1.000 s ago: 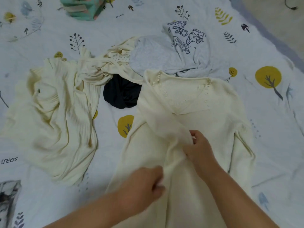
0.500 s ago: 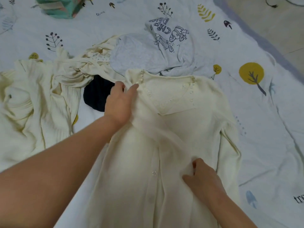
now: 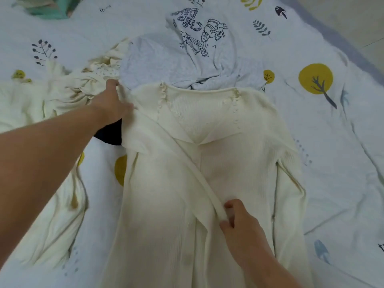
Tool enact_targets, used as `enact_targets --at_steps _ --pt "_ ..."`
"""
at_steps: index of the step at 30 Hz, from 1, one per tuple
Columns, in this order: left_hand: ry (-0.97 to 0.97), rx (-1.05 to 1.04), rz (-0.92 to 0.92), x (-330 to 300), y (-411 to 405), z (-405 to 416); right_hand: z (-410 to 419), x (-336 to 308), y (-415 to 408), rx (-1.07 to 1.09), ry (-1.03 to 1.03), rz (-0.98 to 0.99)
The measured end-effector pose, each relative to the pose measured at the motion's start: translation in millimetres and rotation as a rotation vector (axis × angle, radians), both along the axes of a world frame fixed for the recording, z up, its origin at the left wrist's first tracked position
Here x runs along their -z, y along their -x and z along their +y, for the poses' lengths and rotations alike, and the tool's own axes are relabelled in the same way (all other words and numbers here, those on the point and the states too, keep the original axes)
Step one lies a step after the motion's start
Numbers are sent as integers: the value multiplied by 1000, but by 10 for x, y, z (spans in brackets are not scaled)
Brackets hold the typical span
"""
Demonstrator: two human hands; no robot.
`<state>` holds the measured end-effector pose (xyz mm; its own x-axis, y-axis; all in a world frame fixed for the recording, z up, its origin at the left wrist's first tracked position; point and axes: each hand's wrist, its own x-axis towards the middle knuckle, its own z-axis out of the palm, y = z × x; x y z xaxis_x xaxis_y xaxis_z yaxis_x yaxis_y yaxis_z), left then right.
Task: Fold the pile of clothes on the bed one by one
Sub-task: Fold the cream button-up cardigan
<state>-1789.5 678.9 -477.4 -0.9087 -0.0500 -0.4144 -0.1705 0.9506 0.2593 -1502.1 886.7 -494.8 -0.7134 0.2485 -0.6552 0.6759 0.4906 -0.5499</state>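
Right hand (image 3: pixel 239 223), nearest, was pinching folded-in sleeve (image 3: pixel 193 163) over cream cardigan (image 3: pixel 166 204), laid flat mid-bed. Left hand (image 3: pixel 113 104) was gripping cardigan's shoulder. One sleeve judged folded; body fold remained. Beyond, unfolded: cream pile (image 3: pixel 52 113), dark garment (image 3: pixel 110 136), grey printed shirt (image 3: pixel 176 59). Most of task judged left.

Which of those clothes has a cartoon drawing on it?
The pale grey top at the far end, above the cream cardigan; the other garments are plain.
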Motion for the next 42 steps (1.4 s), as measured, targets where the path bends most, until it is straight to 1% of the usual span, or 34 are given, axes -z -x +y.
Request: enact_targets --at_steps 1,2,3,4,5,7,8,9,10,12,13,14,15,16,17,19,20,21,22,24,26,28,30,31,33,36,38,40,42 --pt "-57 -60 -26 44 -69 63 18 -4 2 16 -14 15" --pt "-50 -62 -48 102 -118 96 49 -11 9 60 -50 42" --pt "-5 -21 -44 154 -158 108 95 -13 20 119 -100 71" --pt "44 16 -3 199 -183 96 141 -22 34 159 -163 88" --pt "103 43 68 216 -200 87 182 -29 44 166 -235 97" --pt "171 38 253 223 -253 102 235 0 53 59 -361 59" --pt "153 26 334 213 -310 144 232 17 55 6 -403 27" --pt "116 66 410 213 -387 201 212 27 63 -33 -442 8" --pt "92 196 484 223 -493 283 192 42 59 -65 -495 39" --pt "-15 507 582 294 -789 464 159 110 32 -114 -626 186" --pt "-92 614 568 356 -977 549 137 152 1 -108 -691 273" --pt "-131 697 521 443 -1174 612 96 180 -36 -106 -711 340" --pt "-122 769 446 544 -1363 664 46 217 -95 -138 -706 375" --pt "-67 826 354 645 -1525 675 -5 253 -179 -193 -697 386" --pt "0 878 308 757 -1624 632 -49 316 -296 -271 -689 372" --pt "85 973 285 954 -1653 459 -63 457 -550 -469 -664 274" --pt "115 1015 271 1006 -1617 386 -37 512 -641 -532 -661 249" --pt "135 1041 266 1032 -1578 340 -10 557 -712 -550 -674 270" --pt "147 1049 251 1010 -1555 333 13 559 -732 -542 -677 283" --pt "142 999 208 901 -1580 390 23 428 -656 -478 -609 244" --pt "88 904 188 793 -1682 484 20 303 -543 -316 -531 303" --pt "60 858 219 701 -1851 566 40 225 -469 -215 -478 252" --pt "65 858 275 654 -2067 640 125 219 -494 -157 -501 261" --pt "50 865 286 654 -2187 676 169 231 -540 -171 -548 272" --pt "20 912 298 664 -2399 742 210 242 -611 -162 -570 288" --pt "55 946 255 730 -2565 734 210 311 -648 -188 -665 372" --pt "83 963 232 806 -2577 686 210 382 -650 -330 -705 359" --pt "98 981 216 871 -2573 657 230 484 -658 -451 -719 282" --pt "119 973 188 848 -2550 681 277 529 -652 -486 -711 291"
